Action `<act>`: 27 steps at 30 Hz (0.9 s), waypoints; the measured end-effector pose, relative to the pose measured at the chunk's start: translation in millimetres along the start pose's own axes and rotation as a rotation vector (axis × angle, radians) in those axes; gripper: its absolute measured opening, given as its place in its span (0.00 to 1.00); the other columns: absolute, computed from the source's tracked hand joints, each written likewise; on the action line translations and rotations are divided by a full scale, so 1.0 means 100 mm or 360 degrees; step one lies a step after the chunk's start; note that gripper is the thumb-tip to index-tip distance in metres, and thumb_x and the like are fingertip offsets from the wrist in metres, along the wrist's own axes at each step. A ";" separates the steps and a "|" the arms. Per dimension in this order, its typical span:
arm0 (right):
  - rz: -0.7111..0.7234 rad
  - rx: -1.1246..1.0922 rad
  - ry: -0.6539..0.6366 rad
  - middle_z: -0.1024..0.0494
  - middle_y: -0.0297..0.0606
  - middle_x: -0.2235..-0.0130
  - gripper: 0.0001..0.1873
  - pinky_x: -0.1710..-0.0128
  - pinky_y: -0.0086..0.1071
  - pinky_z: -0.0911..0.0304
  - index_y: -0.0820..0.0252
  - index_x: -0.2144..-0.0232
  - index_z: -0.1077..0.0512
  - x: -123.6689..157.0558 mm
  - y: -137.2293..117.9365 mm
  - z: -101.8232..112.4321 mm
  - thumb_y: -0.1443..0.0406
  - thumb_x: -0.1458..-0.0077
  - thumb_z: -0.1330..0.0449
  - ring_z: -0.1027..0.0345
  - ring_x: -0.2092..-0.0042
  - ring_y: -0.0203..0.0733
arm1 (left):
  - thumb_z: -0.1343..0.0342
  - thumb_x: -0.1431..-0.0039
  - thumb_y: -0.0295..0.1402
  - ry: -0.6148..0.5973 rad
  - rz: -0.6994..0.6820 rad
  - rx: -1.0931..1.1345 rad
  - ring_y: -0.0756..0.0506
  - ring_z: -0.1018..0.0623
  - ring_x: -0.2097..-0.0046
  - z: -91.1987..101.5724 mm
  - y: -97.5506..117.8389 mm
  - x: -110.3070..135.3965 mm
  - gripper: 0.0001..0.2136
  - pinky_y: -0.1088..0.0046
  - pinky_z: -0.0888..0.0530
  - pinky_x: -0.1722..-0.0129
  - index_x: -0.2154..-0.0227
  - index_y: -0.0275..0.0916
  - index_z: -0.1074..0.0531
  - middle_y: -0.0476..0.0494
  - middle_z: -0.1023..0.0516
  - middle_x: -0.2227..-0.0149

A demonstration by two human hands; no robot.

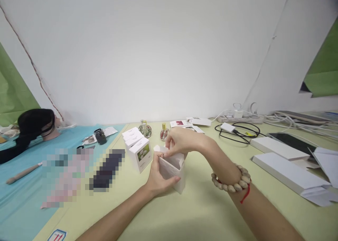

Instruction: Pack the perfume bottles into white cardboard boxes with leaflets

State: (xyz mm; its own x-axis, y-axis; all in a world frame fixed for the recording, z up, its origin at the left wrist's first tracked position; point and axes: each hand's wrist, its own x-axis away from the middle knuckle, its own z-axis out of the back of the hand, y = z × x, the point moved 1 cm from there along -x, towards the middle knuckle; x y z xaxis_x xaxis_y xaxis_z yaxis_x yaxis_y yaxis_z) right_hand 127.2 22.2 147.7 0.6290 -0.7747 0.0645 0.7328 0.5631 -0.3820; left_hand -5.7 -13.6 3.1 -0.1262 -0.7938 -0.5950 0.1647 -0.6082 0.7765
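A white paper box [180, 185] stands upright in front of me with its top open. My left hand [161, 177] is wrapped around its near side, thumb on the right and fingers on the left. At the upper rim, my right hand [186, 141] has its fingers closed on a flap of the same box; the fingertips are partly hidden. Just left stands a row of several white boxes [144, 156], the nearest printed with white flowers on green. Behind my hands is a small glass perfume bottle [164, 132] with a gold top, and further left are more glass bottles [145, 130].
Printed white cartons [199, 121] lie at the back. To the right are a coiled black cable [239, 135], a power strip [240, 119] and long white boxes [290, 172]. On the left blue cloth [23, 202] are a dark jar [100, 137] and a black-haired mannequin head [39, 125].
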 end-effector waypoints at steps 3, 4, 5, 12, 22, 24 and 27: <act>0.0124 -0.0351 -0.0115 0.22 0.39 0.72 0.26 0.77 0.26 0.41 0.61 0.64 0.26 0.03 -0.03 0.04 0.48 0.61 0.39 0.30 0.74 0.37 | 0.46 0.58 0.56 0.0026 0.0267 0.0412 0.48 0.33 0.66 0.03 0.04 -0.05 0.26 0.73 0.36 0.67 0.64 0.40 0.41 0.47 0.34 0.66; 0.0184 -0.0440 -0.0077 0.22 0.39 0.71 0.27 0.76 0.26 0.40 0.61 0.62 0.27 0.03 -0.03 0.07 0.48 0.59 0.40 0.30 0.74 0.37 | 0.51 0.57 0.59 -0.0038 0.0432 0.0594 0.49 0.32 0.69 0.04 0.05 -0.07 0.27 0.73 0.36 0.70 0.65 0.39 0.40 0.46 0.33 0.68; 0.0237 -0.0504 0.0004 0.22 0.40 0.70 0.27 0.75 0.25 0.40 0.61 0.60 0.28 0.03 -0.02 0.10 0.48 0.57 0.42 0.29 0.73 0.37 | 0.57 0.57 0.62 -0.0167 0.0612 0.0787 0.50 0.33 0.73 0.04 0.05 -0.08 0.29 0.73 0.37 0.74 0.68 0.38 0.39 0.46 0.33 0.72; -0.0083 0.0021 0.0788 0.22 0.33 0.72 0.17 0.72 0.27 0.45 0.54 0.67 0.26 -0.19 0.44 0.16 0.51 0.49 0.48 0.30 0.69 0.36 | 0.63 0.58 0.65 -0.0807 0.1111 0.1898 0.54 0.39 0.83 -0.02 0.10 -0.12 0.32 0.77 0.49 0.85 0.71 0.38 0.37 0.47 0.33 0.75; -0.0188 0.0204 0.0888 0.30 0.42 0.51 0.36 0.59 0.38 0.40 0.54 0.43 0.47 -0.62 1.10 -0.22 0.60 0.54 0.42 0.35 0.52 0.47 | 0.71 0.56 0.64 -0.1441 0.1303 0.1806 0.50 0.36 0.84 -0.06 -0.13 -0.10 0.36 0.74 0.45 0.82 0.71 0.35 0.35 0.46 0.34 0.84; 0.0018 0.0193 0.0915 0.39 0.46 0.44 0.41 0.52 0.39 0.42 0.56 0.41 0.55 -0.73 1.12 -0.33 0.63 0.55 0.41 0.42 0.45 0.48 | 0.73 0.57 0.65 -0.1575 0.1416 0.1759 0.49 0.36 0.85 -0.13 -0.17 -0.03 0.37 0.74 0.44 0.82 0.72 0.35 0.34 0.46 0.34 0.84; 0.0258 0.0176 0.0878 0.49 0.47 0.39 0.42 0.45 0.41 0.50 0.54 0.40 0.59 -0.91 1.08 -0.52 0.65 0.53 0.43 0.56 0.38 0.48 | 0.71 0.58 0.66 -0.1694 0.1553 0.1595 0.47 0.33 0.84 -0.21 -0.19 0.05 0.37 0.72 0.42 0.83 0.73 0.34 0.34 0.45 0.32 0.82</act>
State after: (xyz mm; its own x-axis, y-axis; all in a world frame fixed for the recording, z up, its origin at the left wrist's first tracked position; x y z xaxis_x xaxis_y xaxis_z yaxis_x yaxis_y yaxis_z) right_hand 136.1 138.5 52.6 0.5289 -0.6949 -0.4873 0.6800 0.6905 -0.2467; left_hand 11.4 -6.1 -18.9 -0.9520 -0.2413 0.1882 0.0035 0.6064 0.7952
